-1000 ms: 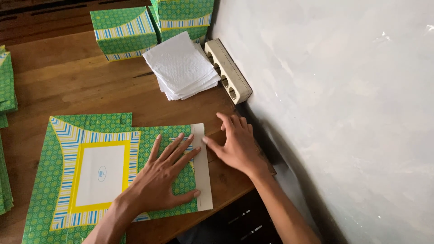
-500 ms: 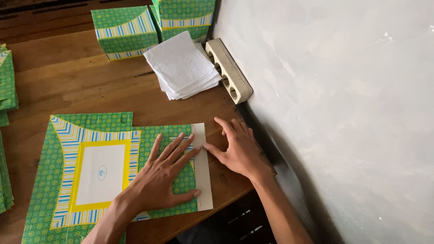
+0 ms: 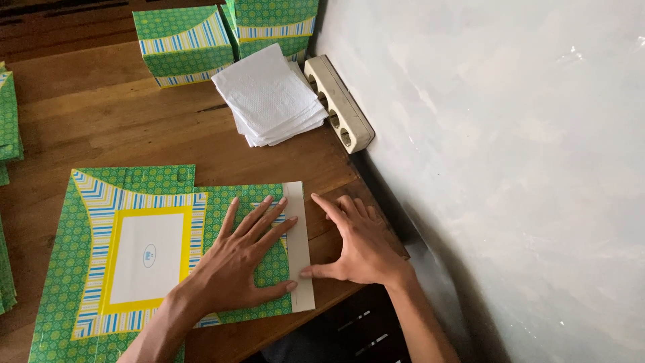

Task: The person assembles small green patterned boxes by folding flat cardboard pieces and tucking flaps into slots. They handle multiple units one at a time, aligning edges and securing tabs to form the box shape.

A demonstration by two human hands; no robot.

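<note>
1. I see my left hand (image 3: 245,259) lying flat and spread, palm down, on the green patterned panel of a flattened carton sheet (image 3: 134,252) in the lower left of the frame; it grips nothing, only presses.
2. My right hand (image 3: 359,245) sits just right of it, lower centre, fingers loose and extended, grasping nothing. Its thumb tip touches the sheet's plain white edge flap (image 3: 299,245); the other fingers rest on the wooden worktop (image 3: 121,128) beside that flap.
3. The sheet lies flat on the worktop, with a white rectangle framed in yellow and blue-striped bands left of my left hand. Its white flap runs vertically between my two hands.
4. A stack of white paper napkins (image 3: 269,94) lies in the upper centre, well apart from both hands.
5. A beige power strip (image 3: 339,104) lies along the grey wall (image 3: 504,168), touching the napkins' right side.
6. Two folded green boxes (image 3: 222,33) stand at the top edge.
7. More green sheets (image 3: 8,114) show at the left edge.
</note>
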